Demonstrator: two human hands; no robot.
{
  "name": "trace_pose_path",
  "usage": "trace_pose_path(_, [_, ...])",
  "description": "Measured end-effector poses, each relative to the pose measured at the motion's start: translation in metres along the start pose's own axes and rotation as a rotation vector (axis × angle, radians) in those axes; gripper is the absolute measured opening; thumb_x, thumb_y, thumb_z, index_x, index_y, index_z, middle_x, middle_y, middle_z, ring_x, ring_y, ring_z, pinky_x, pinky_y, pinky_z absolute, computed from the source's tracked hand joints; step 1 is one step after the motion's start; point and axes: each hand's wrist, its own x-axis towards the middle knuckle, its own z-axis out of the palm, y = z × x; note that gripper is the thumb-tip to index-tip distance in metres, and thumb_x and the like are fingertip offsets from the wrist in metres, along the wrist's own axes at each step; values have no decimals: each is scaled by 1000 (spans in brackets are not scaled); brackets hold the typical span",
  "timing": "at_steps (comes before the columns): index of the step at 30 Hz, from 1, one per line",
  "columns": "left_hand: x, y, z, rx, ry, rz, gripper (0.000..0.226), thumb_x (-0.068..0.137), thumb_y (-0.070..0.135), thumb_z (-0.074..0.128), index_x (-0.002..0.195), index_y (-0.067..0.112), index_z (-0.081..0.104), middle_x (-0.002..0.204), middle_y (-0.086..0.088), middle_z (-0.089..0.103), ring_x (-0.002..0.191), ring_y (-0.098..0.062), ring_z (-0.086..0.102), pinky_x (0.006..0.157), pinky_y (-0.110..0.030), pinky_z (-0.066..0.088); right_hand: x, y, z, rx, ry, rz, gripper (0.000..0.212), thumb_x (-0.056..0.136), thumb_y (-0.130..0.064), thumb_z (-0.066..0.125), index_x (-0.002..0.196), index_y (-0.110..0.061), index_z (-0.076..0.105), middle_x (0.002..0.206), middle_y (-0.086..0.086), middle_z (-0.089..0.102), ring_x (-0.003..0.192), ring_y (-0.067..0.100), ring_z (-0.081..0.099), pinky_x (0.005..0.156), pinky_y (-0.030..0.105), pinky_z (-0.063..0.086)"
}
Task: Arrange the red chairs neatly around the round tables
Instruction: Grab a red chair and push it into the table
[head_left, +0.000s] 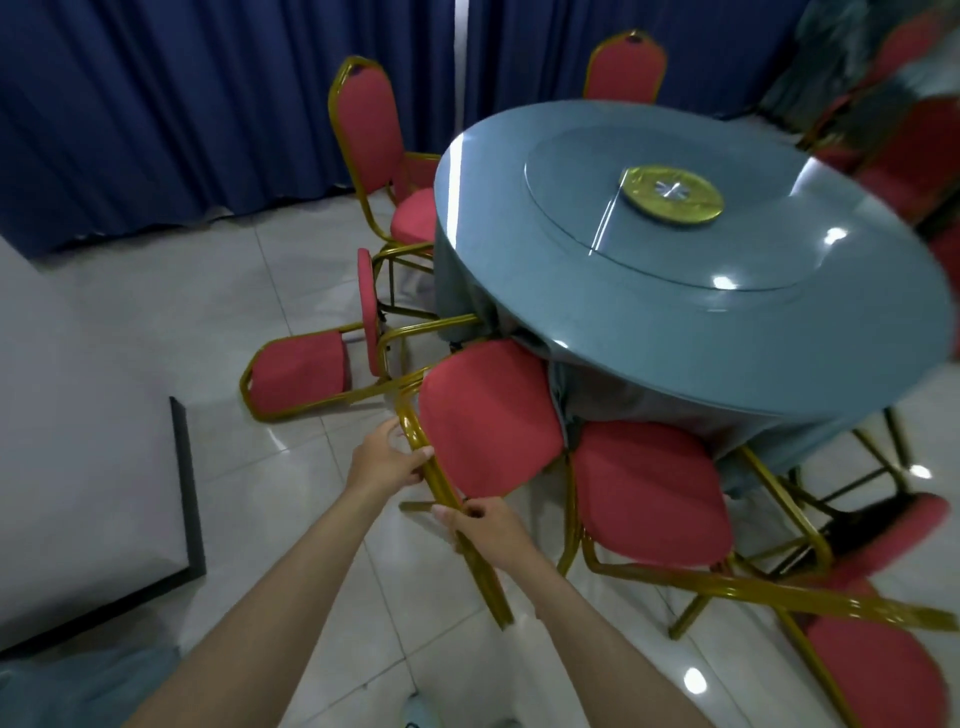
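A red chair (488, 415) with a gold frame leans tilted against the near edge of the round blue-grey table (857, 332). My left hand (387, 457) grips the gold frame at the chair's left side. My right hand (485, 527) grips the same gold tube lower down. Another red chair (298, 371) lies tipped over on the floor to the left. A third red chair (649, 488) lies toppled on the right of the held one. Two red chairs, one (369, 135) at the far left and one (626, 70) at the back, stand upright at the table.
A glass turntable with a gold centre disc (670, 195) sits on the table. More red chairs (914, 171) crowd the right side, and one (872, 670) lies at the lower right. Blue curtains (182, 104) hang behind. A grey board with a dark edge (78, 467) lies left.
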Motion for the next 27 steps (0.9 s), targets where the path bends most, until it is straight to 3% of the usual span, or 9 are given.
trace_pose_path(4, [18,26,-24,143,-102,-70,37,84,23,83,115,22,62,107,-9,74,89,-23,73,74,-37,63,9,-39,2,-74,-10,37,47,78,-67,73,59,-25,63,62,-8,72,63,7,72,64,26,54])
trace_pose_path(6, [25,34,-32,191,-129,-76,48,85,30,82,126,24,56,114,-7,72,91,-23,72,70,-36,60,16,-51,6,-100,-19,52,48,79,-68,72,59,-26,60,59,-10,71,70,11,76,69,29,56])
trace_pose_path(10, [41,43,-42,179,-93,-85,63,91,40,73,144,28,42,121,-5,67,90,-22,71,63,-33,56,34,-71,12,-136,-37,36,52,81,-73,66,61,-26,57,49,-15,62,53,2,62,70,31,53])
trace_pose_path(13, [59,46,-46,174,-64,-61,70,92,39,72,149,31,32,112,-2,68,88,-22,71,61,-33,55,51,-81,18,-63,-44,16,52,78,-76,66,60,-28,60,55,-12,64,52,2,61,67,28,52])
trace_pose_path(16, [80,46,-53,175,-19,-16,76,91,48,70,152,31,26,125,-3,64,93,-25,70,58,-31,55,70,-84,25,0,-28,-47,53,76,-81,66,57,-32,65,61,-10,68,56,2,64,62,22,49])
trace_pose_path(18, [93,45,-61,165,-7,24,79,89,58,66,152,32,25,128,-3,63,94,-23,70,59,-31,56,83,-83,26,28,-46,-80,57,75,-80,69,67,-24,68,69,-3,70,61,7,64,63,25,49])
trace_pose_path(22, [118,49,-79,130,-19,34,97,80,79,55,156,43,8,144,-8,56,113,-29,67,76,-37,58,105,-80,19,101,-121,-131,35,76,-62,83,87,-29,73,79,-5,71,72,8,65,68,21,53])
trace_pose_path(25, [136,60,-87,164,-36,7,95,83,82,45,157,49,-6,159,-8,40,134,-36,53,102,-56,51,117,-76,23,172,-35,-129,40,69,-51,92,94,-25,74,86,-1,72,78,9,66,71,23,53])
trace_pose_path(27, [147,67,-92,155,-40,17,93,87,79,42,158,47,-7,166,-4,27,146,-35,39,109,-62,44,123,-68,30,208,18,-111,46,62,-49,97,94,-28,71,92,5,70,83,11,65,73,24,52])
